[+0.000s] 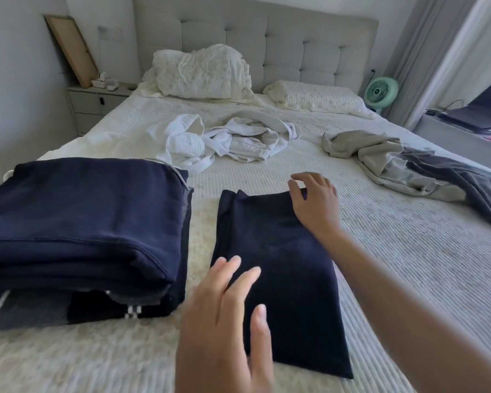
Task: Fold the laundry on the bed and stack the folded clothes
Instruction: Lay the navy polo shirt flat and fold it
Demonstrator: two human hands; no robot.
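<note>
A folded navy garment (278, 279) lies flat on the bed (408, 251), near its front edge and just right of centre, a long rectangle running away from the camera. What kind of garment it is cannot be told from its folded shape. The right hand (315, 202) rests at its far right corner, fingers spread and lightly bent, the fingertips at the cloth's edge; whether the grip pinches the fabric or only touches it is hard to make out. The left hand (224, 321) hovers over or lies on the near left part of the garment, its fingers straight and spread apart, holding nothing; it is blurred, and its wrist is cut off by the bottom of the frame.

Just to the left, apart from the garment by a strip of bedcover, sits a stack of folded clothes (82, 236): thick navy pieces on top and a dark piece with white stripes at the bottom. The stack's left side runs out of the frame.

Farther up the bed lies a crumpled heap of white laundry (224, 140), and to the right a beige garment (380, 157) tangled with a dark grey garment (465, 182) that runs off the right edge. Two pillows (201, 72) rest against the padded headboard (295, 41). A nightstand (94, 103) stands on the left with small items too tiny to identify, and a green fan (380, 92) on the right.
</note>
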